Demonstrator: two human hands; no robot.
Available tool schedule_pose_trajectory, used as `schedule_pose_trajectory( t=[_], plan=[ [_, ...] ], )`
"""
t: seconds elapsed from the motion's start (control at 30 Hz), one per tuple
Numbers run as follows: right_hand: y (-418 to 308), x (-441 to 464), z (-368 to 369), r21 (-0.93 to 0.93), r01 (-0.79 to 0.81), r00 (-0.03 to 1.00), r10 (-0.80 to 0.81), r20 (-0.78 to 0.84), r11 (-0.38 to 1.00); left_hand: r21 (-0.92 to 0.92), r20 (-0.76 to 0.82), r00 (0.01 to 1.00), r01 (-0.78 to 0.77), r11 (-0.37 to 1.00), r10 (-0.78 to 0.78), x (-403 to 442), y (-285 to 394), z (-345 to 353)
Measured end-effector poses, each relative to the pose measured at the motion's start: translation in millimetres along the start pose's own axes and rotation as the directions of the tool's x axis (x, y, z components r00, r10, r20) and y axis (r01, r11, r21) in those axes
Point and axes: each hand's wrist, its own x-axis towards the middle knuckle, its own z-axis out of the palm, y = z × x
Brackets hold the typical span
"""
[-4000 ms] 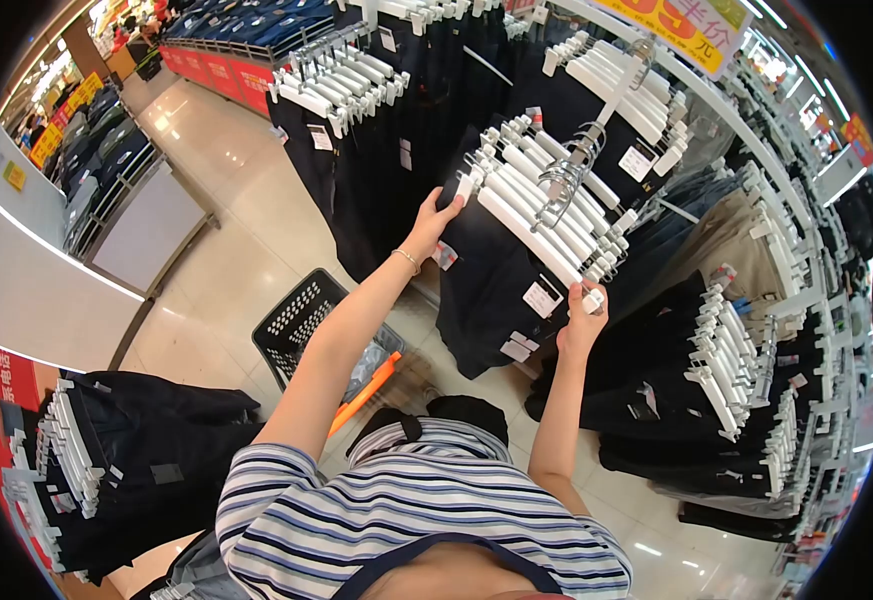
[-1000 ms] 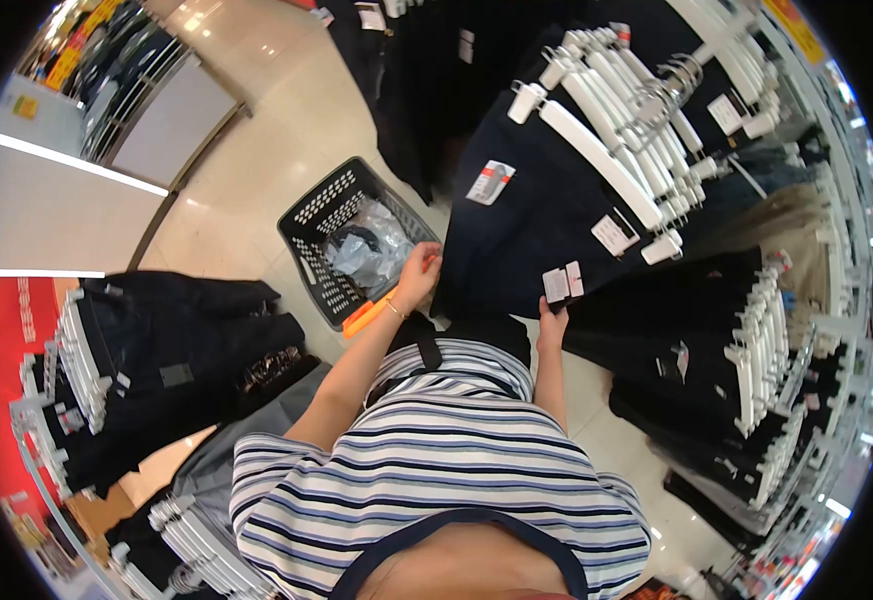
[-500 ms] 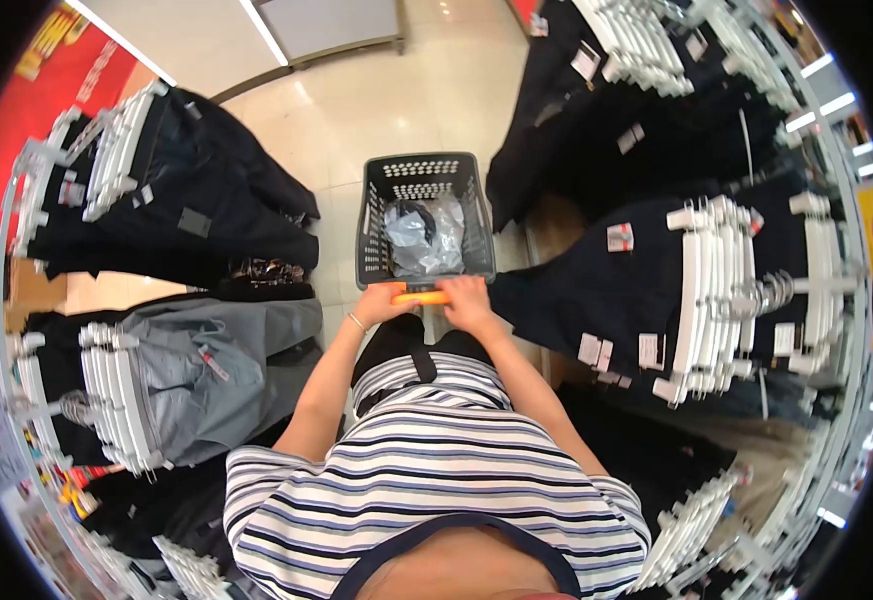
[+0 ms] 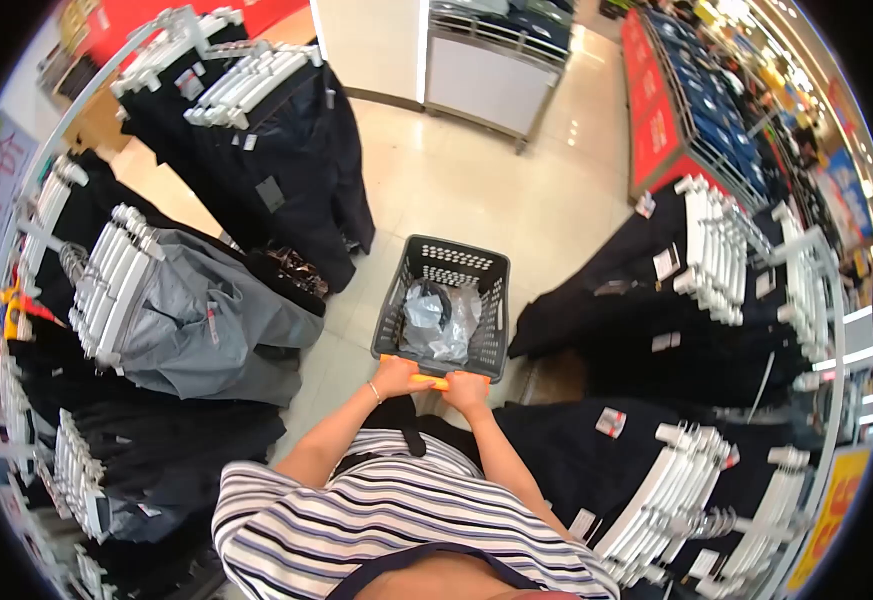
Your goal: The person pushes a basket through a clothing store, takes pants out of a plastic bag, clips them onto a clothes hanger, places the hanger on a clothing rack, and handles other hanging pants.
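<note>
My left hand [image 4: 395,378] is wrapped round the left part of an orange handle [image 4: 430,382], and my right hand [image 4: 467,389] grips its right part. The handle runs along the near side of a dark grey shopping basket [image 4: 386,318] with holes in its walls. Inside the basket lie clear and whitish plastic bags [image 4: 446,318], with something black among them that I cannot make out. What carries the basket underneath is hidden.
Racks of dark trousers [image 4: 306,190] and grey trousers [image 4: 206,310] on white hangers line my left. More dark trousers [image 4: 606,290] hang on the right. Ahead, pale floor tiles [image 4: 456,170] lead to a display counter [image 4: 491,80] and a red-sided stand [image 4: 651,110].
The racks on both sides have slid nearer and lower in view, and the counter and red-sided stand show more. Both hands still hold the handle.
</note>
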Motion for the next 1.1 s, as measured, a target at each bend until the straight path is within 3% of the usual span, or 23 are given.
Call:
schedule_pose_trajectory(
  t=[0.17,0.4,0.7,0.8,0.9,1.1],
  plan=[
    [30.8,53.3,-35.7,-0.037,0.025,0.996,-0.022,0.081,0.999,-0.01,-0.048,0.992,0.118,0.993,-0.118,48.6,1.1,-12.7],
    [70.4,142.2,-81.6,-0.065,0.068,0.994,-0.062,0.09,0.996,0.031,-0.106,0.982,0.163,0.986,-0.159,133.1,-27.4,-18.1],
    [102.6,267.5,-104.3,-0.056,0.099,0.989,-0.092,0.114,0.994,0.058,-0.067,0.966,0.252,0.966,-0.248,233.8,-79.3,-54.1],
    [113.3,313.7,-112.6,-0.065,0.142,0.98,-0.131,0.148,0.988,0.04,-0.106,0.959,0.269,0.962,-0.264,269.3,-97.3,-66.9],
    [121.2,357.7,-126.0,-0.047,0.16,0.977,-0.151,0.153,0.986,-0.044,-0.253,0.94,0.226,0.973,-0.23,303.2,-117.2,-78.3],
    [142.9,448.2,-145.0,-0.055,0.242,0.963,-0.233,0.138,0.969,-0.07,-0.296,0.899,0.316,0.946,-0.322,372.0,-150.1,-100.0]
  ],
)
